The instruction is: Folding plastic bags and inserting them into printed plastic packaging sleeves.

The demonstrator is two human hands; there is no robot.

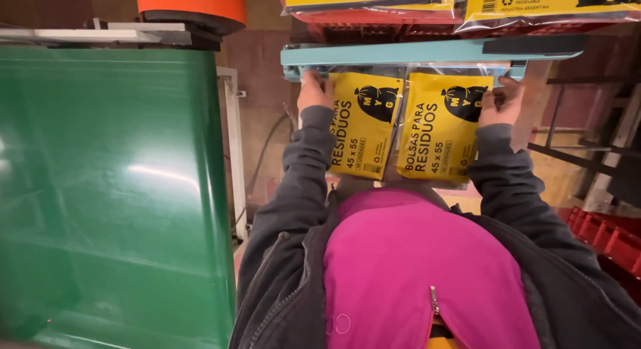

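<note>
My left hand [314, 92] grips the left edge of a clear plastic pack [407, 132] that holds two yellow bag bundles with black print. My right hand [502, 101] grips the pack's right edge. The left yellow bundle [364, 125] and the right yellow bundle [441, 129] lie side by side inside it. The pack's top edge sits under the teal bar of a sealing machine [414, 54]. Both my sleeves are dark grey, over a magenta top.
A wide green conveyor belt [107, 189] fills the left side, with an orange roller [193, 5] at its far end. Red crates [374, 22] carrying more yellow packs [554, 5] stand behind the sealer. Another red crate [607, 239] sits low at the right.
</note>
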